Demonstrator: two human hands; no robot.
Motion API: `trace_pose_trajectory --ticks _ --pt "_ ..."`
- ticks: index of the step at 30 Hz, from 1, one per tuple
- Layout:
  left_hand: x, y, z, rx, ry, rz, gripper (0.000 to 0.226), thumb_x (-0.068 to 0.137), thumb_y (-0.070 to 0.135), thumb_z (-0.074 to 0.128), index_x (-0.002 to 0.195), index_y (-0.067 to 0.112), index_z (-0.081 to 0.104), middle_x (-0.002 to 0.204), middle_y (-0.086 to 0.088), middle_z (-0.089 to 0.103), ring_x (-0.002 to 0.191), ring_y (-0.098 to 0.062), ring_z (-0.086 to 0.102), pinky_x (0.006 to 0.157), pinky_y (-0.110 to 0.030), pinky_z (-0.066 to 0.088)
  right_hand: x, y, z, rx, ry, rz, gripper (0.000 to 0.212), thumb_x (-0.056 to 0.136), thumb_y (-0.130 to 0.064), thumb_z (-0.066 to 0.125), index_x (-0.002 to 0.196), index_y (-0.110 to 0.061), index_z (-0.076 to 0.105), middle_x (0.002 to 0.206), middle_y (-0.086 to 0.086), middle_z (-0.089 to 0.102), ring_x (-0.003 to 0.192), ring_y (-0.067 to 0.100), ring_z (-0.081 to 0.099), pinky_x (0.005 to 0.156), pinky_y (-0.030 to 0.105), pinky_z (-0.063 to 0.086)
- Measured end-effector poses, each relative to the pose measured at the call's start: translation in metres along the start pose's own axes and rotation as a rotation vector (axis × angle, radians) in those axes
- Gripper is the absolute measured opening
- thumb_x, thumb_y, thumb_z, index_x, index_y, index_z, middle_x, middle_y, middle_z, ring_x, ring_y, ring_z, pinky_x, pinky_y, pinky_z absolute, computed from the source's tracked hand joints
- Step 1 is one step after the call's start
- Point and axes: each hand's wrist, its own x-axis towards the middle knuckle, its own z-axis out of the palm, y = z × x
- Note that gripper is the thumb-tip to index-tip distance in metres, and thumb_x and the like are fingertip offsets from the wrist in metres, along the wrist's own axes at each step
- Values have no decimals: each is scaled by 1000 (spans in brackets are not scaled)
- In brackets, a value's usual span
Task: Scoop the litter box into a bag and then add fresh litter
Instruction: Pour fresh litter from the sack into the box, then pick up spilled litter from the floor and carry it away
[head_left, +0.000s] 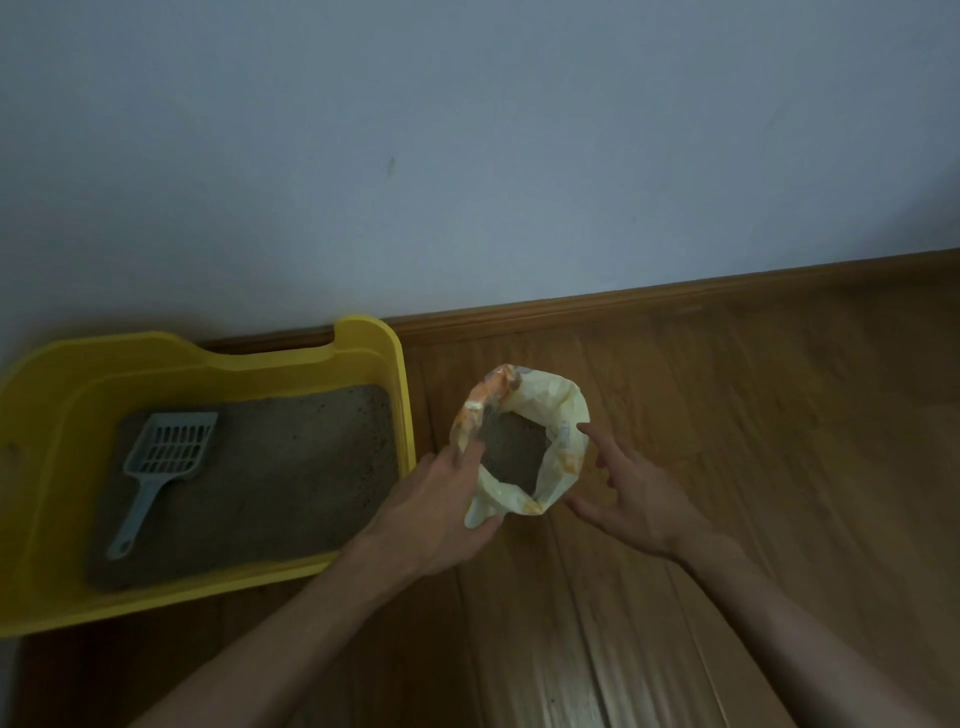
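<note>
A yellow litter box (62, 592) stands on the floor at the left, filled with grey-brown litter (275, 467). A pale grey slotted scoop (161, 467) lies on the litter with its handle toward me. To the right of the box stands a cream and orange bag (566, 415), its mouth open and litter showing inside. My left hand (436, 514) grips the near left rim of the bag. My right hand (634, 493) hovers at the bag's right side with fingers spread, holding nothing.
A pale wall (467, 156) with a wooden baseboard (675, 296) runs behind the box and bag. Wooden floor (753, 467) stretches to the right and toward me.
</note>
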Motion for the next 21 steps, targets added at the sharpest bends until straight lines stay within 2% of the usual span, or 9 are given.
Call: trace_pose_trajectory --ticks 3,7,10,12,15,21 --pt "-18 9 -15 1 -36 -34 72 87 55 56 143 25 23 129 -1 48 112 -17 49 88 -35 50 -13 -13 -12 25 -22 -4 83 84 -56 61 149 -36 14 136 3 49 107 17 58 76 24 44" --pt "-54 25 -46 36 -61 -97 65 89 53 54 140 25 24 130 -1 48 117 -21 50 90 -39 51 -41 -35 -36 49 -50 21 81 83 -56 62 147 -38 16 129 4 52 107 21 59 83 36 52" --pt "-85 34 -74 79 -61 -140 67 90 54 52 142 24 23 137 -3 47 122 -22 49 92 -40 51 -66 -56 -58 121 -86 34 79 84 -55 61 147 -35 19 130 4 50 118 21 51 94 37 46" --pt "-107 39 -93 96 -75 -178 69 91 54 51 146 23 22 139 -4 47 124 -22 48 94 -38 51 -81 -72 -73 138 -89 12 79 84 -53 62 148 -30 22 134 5 48 125 21 45 100 36 41" --pt "-143 44 -120 64 -77 -229 67 90 53 53 144 23 26 136 -4 51 120 -20 52 90 -36 53 -102 -93 -96 145 -94 20 81 84 -53 62 149 -27 22 141 7 44 129 21 42 104 39 41" --pt "-225 53 -168 72 -105 -340 71 91 53 52 146 19 23 132 -5 52 114 -18 56 81 -28 55 -153 -135 -138 111 -111 27 83 85 -52 62 150 -21 22 140 8 43 124 19 44 101 40 46"
